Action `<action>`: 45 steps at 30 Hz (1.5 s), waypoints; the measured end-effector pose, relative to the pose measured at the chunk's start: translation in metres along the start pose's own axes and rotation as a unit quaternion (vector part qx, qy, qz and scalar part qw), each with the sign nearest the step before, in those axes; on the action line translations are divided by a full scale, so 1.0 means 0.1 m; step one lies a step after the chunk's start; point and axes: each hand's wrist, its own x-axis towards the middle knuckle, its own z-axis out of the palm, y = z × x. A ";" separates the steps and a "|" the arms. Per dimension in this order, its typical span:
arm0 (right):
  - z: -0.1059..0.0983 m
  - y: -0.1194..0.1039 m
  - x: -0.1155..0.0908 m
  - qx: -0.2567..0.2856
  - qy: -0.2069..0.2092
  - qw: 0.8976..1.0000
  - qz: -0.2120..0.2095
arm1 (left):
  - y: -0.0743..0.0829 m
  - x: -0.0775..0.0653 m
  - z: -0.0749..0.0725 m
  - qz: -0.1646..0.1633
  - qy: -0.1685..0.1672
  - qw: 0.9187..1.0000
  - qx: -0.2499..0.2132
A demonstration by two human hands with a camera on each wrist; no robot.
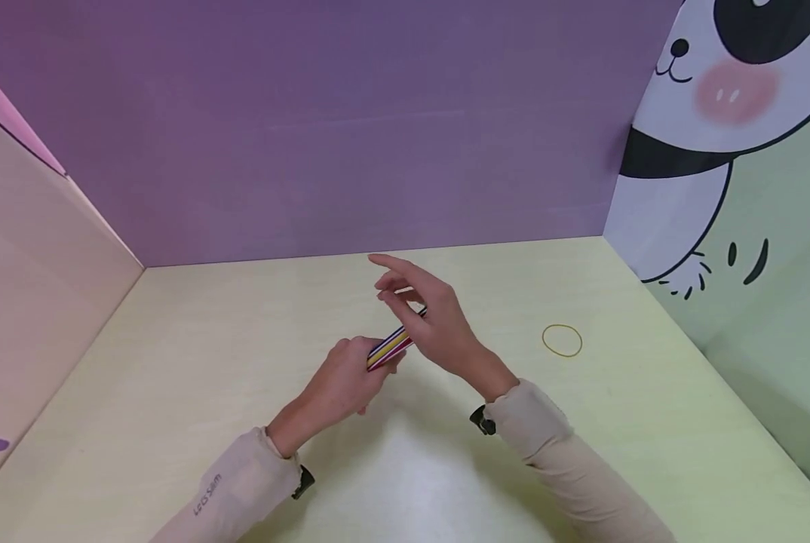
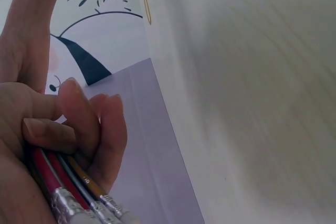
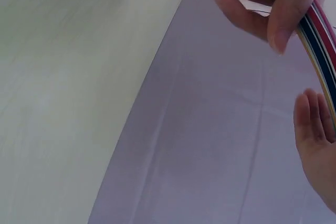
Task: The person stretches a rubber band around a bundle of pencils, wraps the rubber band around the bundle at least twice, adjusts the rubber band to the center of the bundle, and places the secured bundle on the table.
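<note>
My left hand point(image 1: 351, 377) grips a bundle of pencils point(image 1: 391, 348), striped in blue, white, yellow and red, above the middle of the table. Silver ferrules and pale erasers point(image 2: 68, 205) stick out from the near side of that grip in the left wrist view. At the bundle's far end is my right hand point(image 1: 432, 317), its index finger stretched out and the other fingers loosely bent. Its palm side lies right at the pencils point(image 3: 318, 51), and the far ends are hidden behind it. A yellow rubber band point(image 1: 562, 341) lies on the table, right of the right hand.
The pale table point(image 1: 208, 377) meets a purple panel point(image 1: 351, 136) at the back. A pinkish panel point(image 1: 38, 264) stands along the left, and a green panel point(image 1: 771, 347) with a panda drawing along the right.
</note>
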 end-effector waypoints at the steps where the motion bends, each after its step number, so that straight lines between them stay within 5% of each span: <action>1: 0.01 -0.01 0.00 -0.021 0.010 1.000 -0.012 | 0.00 0.00 -0.01 -0.003 0.005 1.000 0.000; 8: 0.06 -0.05 -0.03 -0.132 -0.023 0.991 -0.023 | 0.01 0.00 -0.03 -0.012 0.018 1.000 -0.010; 15: 0.01 -0.05 -0.05 -0.261 -0.062 0.963 -0.022 | 0.03 0.01 -0.01 -0.015 0.018 1.000 0.006; 18: -0.10 -0.07 -0.02 -0.189 -0.098 0.976 0.038 | 0.02 0.01 -0.01 -0.013 0.024 0.999 0.021; 21: -0.24 -0.11 0.01 -0.088 -0.086 0.987 0.104 | 0.02 0.01 -0.03 -0.020 0.030 0.999 0.017; 24: -0.34 -0.14 0.03 -0.081 -0.077 0.985 0.128 | 0.02 0.00 -0.05 -0.030 0.029 0.999 0.001; 31: -0.25 -0.13 -0.01 -0.083 -0.168 0.970 0.153 | 0.01 -0.01 -0.07 -0.018 -0.009 0.999 -0.032; 37: -0.21 -0.11 -0.02 -0.040 -0.126 0.977 0.165 | 0.03 -0.01 -0.03 0.008 -0.053 0.994 -0.098; 45: -0.20 -0.11 -0.03 -0.016 -0.080 0.989 0.122 | 0.04 0.00 0.02 0.064 -0.026 0.988 -0.136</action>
